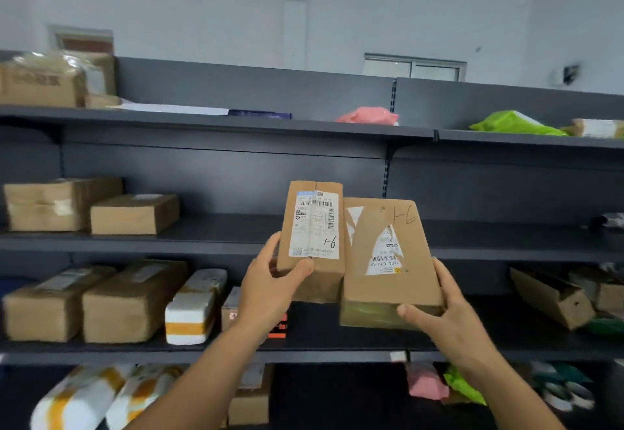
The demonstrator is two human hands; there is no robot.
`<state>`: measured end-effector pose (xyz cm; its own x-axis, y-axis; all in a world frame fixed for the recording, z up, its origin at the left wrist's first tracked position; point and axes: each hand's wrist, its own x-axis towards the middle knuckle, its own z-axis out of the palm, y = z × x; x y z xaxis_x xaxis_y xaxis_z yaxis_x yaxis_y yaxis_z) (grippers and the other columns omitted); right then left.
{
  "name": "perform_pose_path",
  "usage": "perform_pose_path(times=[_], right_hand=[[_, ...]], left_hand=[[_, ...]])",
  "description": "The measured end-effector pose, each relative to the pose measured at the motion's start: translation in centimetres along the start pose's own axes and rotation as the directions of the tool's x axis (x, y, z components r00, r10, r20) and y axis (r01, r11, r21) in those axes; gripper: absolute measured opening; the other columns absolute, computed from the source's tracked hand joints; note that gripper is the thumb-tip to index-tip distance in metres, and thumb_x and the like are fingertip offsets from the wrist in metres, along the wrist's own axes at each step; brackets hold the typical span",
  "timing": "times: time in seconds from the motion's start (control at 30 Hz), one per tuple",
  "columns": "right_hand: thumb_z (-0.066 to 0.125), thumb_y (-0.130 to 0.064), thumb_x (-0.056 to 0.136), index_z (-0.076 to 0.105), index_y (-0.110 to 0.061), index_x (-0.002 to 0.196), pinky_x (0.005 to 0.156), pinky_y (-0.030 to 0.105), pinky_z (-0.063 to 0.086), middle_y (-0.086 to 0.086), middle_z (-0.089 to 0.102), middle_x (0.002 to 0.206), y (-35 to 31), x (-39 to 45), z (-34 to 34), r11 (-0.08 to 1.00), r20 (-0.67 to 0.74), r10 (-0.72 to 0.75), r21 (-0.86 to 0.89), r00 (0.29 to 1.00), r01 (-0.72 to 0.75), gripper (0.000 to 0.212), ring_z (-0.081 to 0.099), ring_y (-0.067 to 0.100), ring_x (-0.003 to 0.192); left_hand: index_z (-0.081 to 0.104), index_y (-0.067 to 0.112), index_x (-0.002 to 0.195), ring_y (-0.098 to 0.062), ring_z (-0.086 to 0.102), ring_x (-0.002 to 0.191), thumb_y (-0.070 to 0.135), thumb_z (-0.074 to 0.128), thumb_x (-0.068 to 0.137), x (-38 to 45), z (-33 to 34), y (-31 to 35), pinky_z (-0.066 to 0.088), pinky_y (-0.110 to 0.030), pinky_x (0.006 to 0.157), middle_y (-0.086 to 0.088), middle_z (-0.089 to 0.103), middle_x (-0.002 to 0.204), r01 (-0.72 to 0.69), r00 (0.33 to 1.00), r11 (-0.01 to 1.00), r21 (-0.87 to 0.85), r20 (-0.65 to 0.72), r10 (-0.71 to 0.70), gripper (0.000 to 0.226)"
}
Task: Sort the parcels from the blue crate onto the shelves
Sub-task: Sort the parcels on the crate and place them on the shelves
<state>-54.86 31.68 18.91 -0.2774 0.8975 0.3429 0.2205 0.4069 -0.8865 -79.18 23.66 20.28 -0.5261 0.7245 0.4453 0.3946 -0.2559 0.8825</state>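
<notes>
I hold two brown cardboard parcels side by side in front of dark grey shelves [216, 240]. My left hand [270, 287] grips the narrow parcel [312, 237] at its lower left; its white label has "1-6" written on it. My right hand [442, 311] grips the wider parcel [388, 260] at its lower right corner; it bears a torn white label and a handwritten "1-6". Both are lifted to about the level of the second shelf from the top. The blue crate is out of view.
Brown boxes [131, 213] sit on the left of that shelf. The shelf below holds more boxes [125, 301], a white foam parcel [196, 304] and an open carton [553, 298]. Pink [368, 115] and green [513, 123] bags lie on the top shelf.
</notes>
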Motion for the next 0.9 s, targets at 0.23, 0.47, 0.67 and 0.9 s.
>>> perform_pose_path(times=[0.23, 0.47, 0.67, 0.9], right_hand=[[0.076, -0.015, 0.081, 0.019, -0.044, 0.148, 0.088, 0.033, 0.049, -0.019, 0.054, 0.115, -2.8, 8.2, 9.9, 0.999, 0.079, -0.044, -0.019, 0.996, 0.046, 0.092, 0.054, 0.01, 0.106], [0.074, -0.022, 0.082, 0.011, -0.044, 0.15, 0.076, 0.028, 0.045, -0.013, 0.051, 0.122, -4.4, 16.2, 18.5, 0.995, 0.161, -0.053, -0.079, 0.986, 0.066, 0.095, 0.051, 0.012, 0.104], [0.07, -0.03, 0.083, 0.022, -0.044, 0.146, 0.066, 0.024, 0.041, -0.011, 0.051, 0.109, -5.0, 22.6, 24.3, 0.97, 0.227, -0.044, -0.222, 0.973, 0.096, 0.08, 0.052, 0.011, 0.092], [0.063, -0.034, 0.083, 0.027, -0.039, 0.145, 0.091, 0.03, 0.046, -0.001, 0.046, 0.136, -5.7, 29.8, 30.0, 0.812, 0.327, -0.038, -0.54, 0.944, 0.219, 0.072, 0.052, 0.021, 0.116]], left_hand=[[0.047, 0.049, 0.117, -0.003, 0.054, 0.101, 0.05, 0.064, 0.084, 8.8, -8.0, -2.1, 0.048, -0.033, 0.08, 0.024, 0.057, 0.111, 0.009, 0.997, 0.992, 0.126, -0.077, 0.001, 0.037], [0.051, 0.035, 0.118, -0.01, 0.053, 0.097, 0.048, 0.06, 0.087, 17.1, -13.4, -4.8, 0.049, -0.039, 0.087, 0.013, 0.058, 0.113, 0.137, 0.983, 0.955, 0.262, -0.157, -0.098, 0.034], [0.037, 0.023, 0.145, -0.022, 0.053, 0.113, 0.047, 0.052, 0.093, 24.0, -15.5, -7.4, 0.04, -0.03, 0.087, -0.002, 0.052, 0.136, 0.249, 0.961, 0.854, 0.457, -0.226, -0.16, 0.059], [0.039, 0.025, 0.142, -0.028, 0.036, 0.132, 0.042, 0.054, 0.093, 30.7, -16.3, -11.5, 0.035, -0.035, 0.103, -0.008, 0.036, 0.146, 0.1, 0.995, 0.434, 0.895, -0.085, -0.053, 0.054]])
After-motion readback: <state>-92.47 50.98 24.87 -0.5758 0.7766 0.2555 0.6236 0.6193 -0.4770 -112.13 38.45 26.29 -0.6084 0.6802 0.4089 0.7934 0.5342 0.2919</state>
